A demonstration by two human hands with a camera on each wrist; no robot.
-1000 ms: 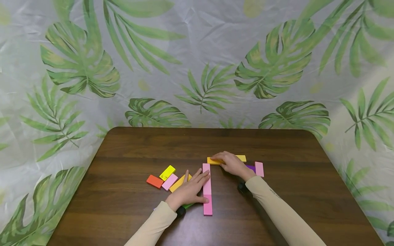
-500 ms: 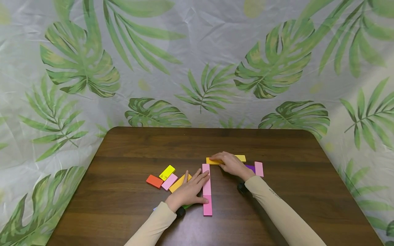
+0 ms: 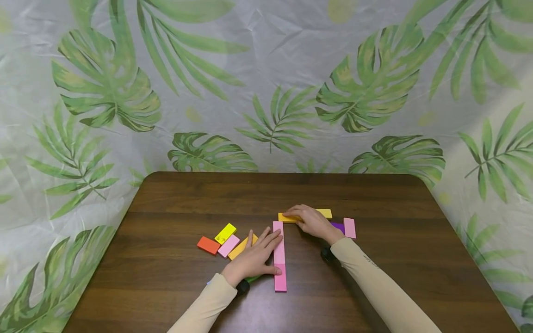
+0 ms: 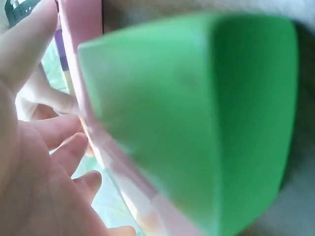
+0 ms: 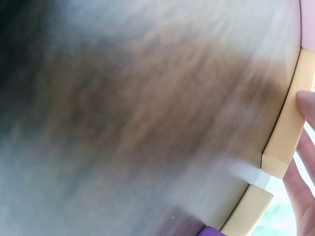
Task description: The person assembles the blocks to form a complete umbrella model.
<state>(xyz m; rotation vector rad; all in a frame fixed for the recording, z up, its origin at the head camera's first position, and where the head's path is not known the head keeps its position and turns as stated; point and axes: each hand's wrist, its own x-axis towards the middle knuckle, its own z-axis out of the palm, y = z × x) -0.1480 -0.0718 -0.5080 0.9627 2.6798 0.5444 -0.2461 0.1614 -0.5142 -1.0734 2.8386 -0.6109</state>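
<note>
My left hand (image 3: 251, 261) lies with spread, mostly straight fingers against a light pink block (image 3: 279, 252), its thumb on a darker pink block (image 3: 281, 283) joined end to end below. Under that wrist is a green block (image 4: 162, 108), large in the left wrist view. At the top of the pink row, my right hand (image 3: 312, 222) holds an orange block (image 3: 286, 217); the right wrist view has the thumb on the side of that orange block (image 5: 288, 113) and fingers beyond it. A second yellow-orange block (image 3: 325, 213) lies to its right, separated by a small gap.
A purple block (image 3: 338, 226) and a pink block (image 3: 350, 228) lie by the right wrist. Left of the left hand are red (image 3: 209, 245), yellow (image 3: 226, 233), pink (image 3: 228, 246) and orange (image 3: 242, 247) blocks. All rest on a brown wooden table (image 3: 166, 286).
</note>
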